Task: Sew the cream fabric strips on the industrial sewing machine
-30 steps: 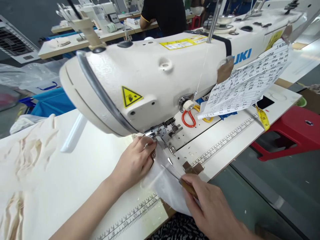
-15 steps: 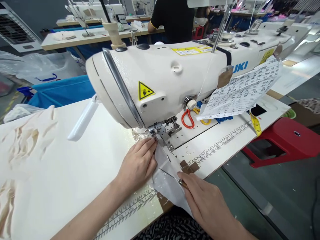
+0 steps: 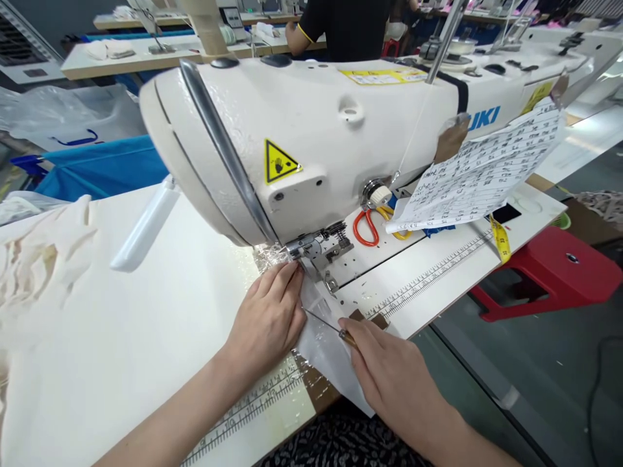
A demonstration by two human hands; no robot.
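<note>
The fingertips of my left hand (image 3: 267,311) are together at the white sheer fabric (image 3: 324,350), close by the presser foot (image 3: 298,250) of a white sewing machine (image 3: 311,143). My right hand (image 3: 394,376) is closed around the wooden handle of an awl (image 3: 327,322). The awl's thin metal shaft points left across the fabric, its tip close to my left fingers. The fabric runs from under the machine head down over the table's front edge. Exactly how my left fingertips grip it is partly hidden.
Red-handled scissors (image 3: 366,228) lie behind the needle area. A handwritten sheet (image 3: 477,172) hangs on the machine. Printed rulers (image 3: 428,279) line the table edge. Cream fabric (image 3: 39,259) lies left, near a white plastic handle (image 3: 143,230). A red stool (image 3: 549,272) stands right; a person (image 3: 353,29) sits beyond.
The view has shifted slightly. My right hand has moved a little to the left and up with the awl, whose tip is now nearer my left fingers. My left hand stays by the presser foot.
</note>
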